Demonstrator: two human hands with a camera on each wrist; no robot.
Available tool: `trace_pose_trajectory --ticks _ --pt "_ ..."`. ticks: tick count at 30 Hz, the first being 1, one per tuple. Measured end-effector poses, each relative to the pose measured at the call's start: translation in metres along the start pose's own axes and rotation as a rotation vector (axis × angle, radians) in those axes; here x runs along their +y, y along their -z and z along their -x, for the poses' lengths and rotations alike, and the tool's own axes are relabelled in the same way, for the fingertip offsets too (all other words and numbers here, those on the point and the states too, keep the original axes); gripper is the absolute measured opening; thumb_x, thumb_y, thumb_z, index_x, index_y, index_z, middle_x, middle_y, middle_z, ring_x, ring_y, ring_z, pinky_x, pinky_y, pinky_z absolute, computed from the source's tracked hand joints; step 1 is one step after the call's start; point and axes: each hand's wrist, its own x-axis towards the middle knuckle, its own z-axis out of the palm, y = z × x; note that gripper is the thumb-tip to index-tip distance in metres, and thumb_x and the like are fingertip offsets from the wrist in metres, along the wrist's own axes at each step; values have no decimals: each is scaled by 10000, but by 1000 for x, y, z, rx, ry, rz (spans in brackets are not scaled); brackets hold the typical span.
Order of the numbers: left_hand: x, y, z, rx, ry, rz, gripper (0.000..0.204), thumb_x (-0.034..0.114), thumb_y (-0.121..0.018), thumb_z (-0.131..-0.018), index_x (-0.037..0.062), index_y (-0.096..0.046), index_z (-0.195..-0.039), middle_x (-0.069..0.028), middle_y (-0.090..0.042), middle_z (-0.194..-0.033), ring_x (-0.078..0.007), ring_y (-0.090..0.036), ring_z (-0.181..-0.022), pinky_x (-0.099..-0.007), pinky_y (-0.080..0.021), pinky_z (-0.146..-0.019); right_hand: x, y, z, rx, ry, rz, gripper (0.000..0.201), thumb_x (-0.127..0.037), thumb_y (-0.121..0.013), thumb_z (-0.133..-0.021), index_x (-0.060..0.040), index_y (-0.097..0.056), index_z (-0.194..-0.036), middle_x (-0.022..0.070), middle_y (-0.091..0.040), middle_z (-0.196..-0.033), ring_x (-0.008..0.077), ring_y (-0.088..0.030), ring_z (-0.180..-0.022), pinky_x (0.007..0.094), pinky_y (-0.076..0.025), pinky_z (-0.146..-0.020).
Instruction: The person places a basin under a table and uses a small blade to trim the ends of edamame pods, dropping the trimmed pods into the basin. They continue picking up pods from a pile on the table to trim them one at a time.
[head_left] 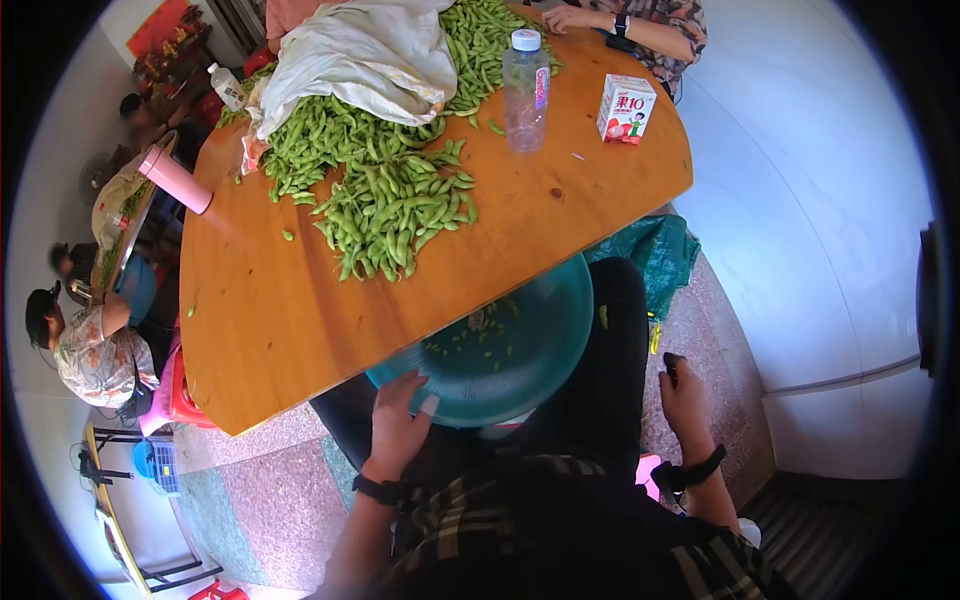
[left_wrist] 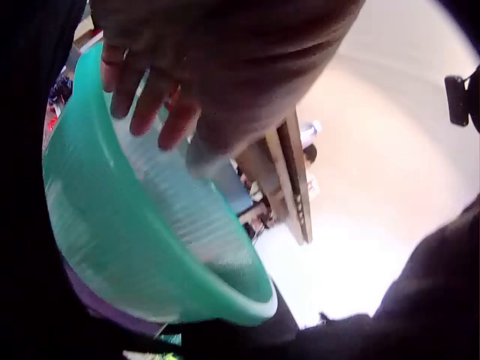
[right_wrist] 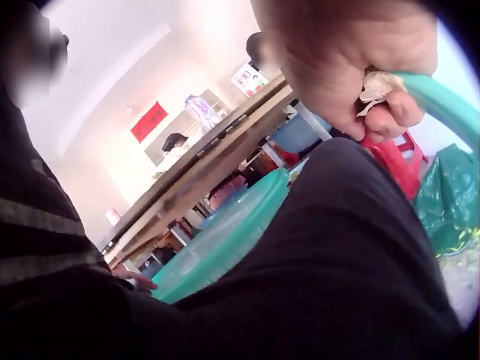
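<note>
A teal plastic basin [head_left: 540, 375] rests on the person's lap, partly under the table edge, with some loose beans scattered inside. My left hand [head_left: 398, 425] is at its near left rim, thumb wrapped in something pale. In the left wrist view, relaxed fingers [left_wrist: 176, 124] hang over the basin's [left_wrist: 112, 217] inside. Out past the right knee is my right hand [head_left: 686, 400], with a small dark piece at its fingertips. The right wrist view shows curled fingers [right_wrist: 386, 120] around a pale crumpled scrap [right_wrist: 381, 86]; a teal band [right_wrist: 442, 105] runs behind them.
Green soybean pods [head_left: 395, 210] heap the wooden table [head_left: 270, 310], partly under a white cloth sack [head_left: 360, 60]. A clear bottle [head_left: 526, 95], a drink carton [head_left: 627, 108] and a pink tumbler [head_left: 177, 180] stand there. A green bag [head_left: 655, 260] lies beside the right knee. Other people sit around.
</note>
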Motion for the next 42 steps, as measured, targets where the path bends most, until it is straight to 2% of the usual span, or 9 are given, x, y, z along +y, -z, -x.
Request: trace_pose_trajectory --ticks 3,11,23,27,28,35,37,41,42 --pt "0 15 8 -130 -85 -204 370 275 -698 -865 59 -664 -1164 -137 -592 -1341 -343 -478 -1314 -452 -314 -1127 -7 -11 5 1 95 -204 188 -84 -567 -912 29 -608 -1056 287 -643 -944 467 -630 -914 488 -502 -743" --pt "14 37 9 76 -67 114 267 75 -670 -886 19 -656 -1147 -210 -657 -1183 -387 -638 -1078 -394 -542 -879 -12 -11 10 -46 163 -180 166 -82 -587 -907 17 -609 -1038 230 -651 -860 373 -669 -828 415 -497 -695" --pt "0 16 37 -62 -5 193 225 50 -642 -914 -21 -658 -1127 -169 -703 -1044 -273 -681 -991 -341 -526 -867 -23 2 27 -12 88 -219 145 -101 -578 -915 31 -532 -955 278 -597 -823 492 -577 -825 496 -430 -659" --pt "8 18 28 -130 0 217 216 66 -643 -905 -17 -670 -1103 -195 -699 -1026 -337 -686 -967 -366 -535 -841 -19 22 39 -3 -169 -426 116 -96 -572 -944 15 -549 -970 160 -587 -683 257 -609 -573 394 -431 -526" --pt "6 18 26 -173 -16 187 236 74 -628 -943 -25 -663 -1155 -127 -718 -1029 -189 -684 -960 -304 -525 -858 -16 24 42 42 -175 -474 117 -99 -580 -946 5 -571 -998 104 -578 -658 154 -574 -523 339 -415 -482" --pt "-8 23 41 -112 79 407 218 129 -585 -992 -17 -676 -1126 -67 -720 -934 -132 -674 -829 -256 -524 -749 5 29 73 111 64 -80 153 -60 -592 -927 1 -606 -1067 65 -573 -700 135 -527 -610 307 -435 -568" --pt "-31 38 53 114 307 483 228 178 -546 -1019 22 -691 -1101 -34 -709 -866 -87 -642 -737 -218 -487 -637 5 31 77 99 70 -184 169 -69 -617 -898 24 -612 -1039 225 -661 -841 388 -658 -804 402 -503 -713" --pt "-134 40 119 328 739 422 268 214 -511 -1000 29 -688 -1078 -49 -692 -861 -104 -627 -718 -242 -473 -615 -53 51 57 -104 27 -209 171 -83 -612 -906 18 -630 -1043 219 -675 -918 345 -677 -859 394 -512 -744" --pt "-177 27 150 118 793 398 273 222 -523 -981 27 -685 -1083 -64 -692 -896 -130 -632 -768 -274 -485 -649 -70 49 48 -143 82 -242 178 -95 -610 -910 8 -632 -1053 203 -676 -910 328 -675 -834 386 -510 -729"
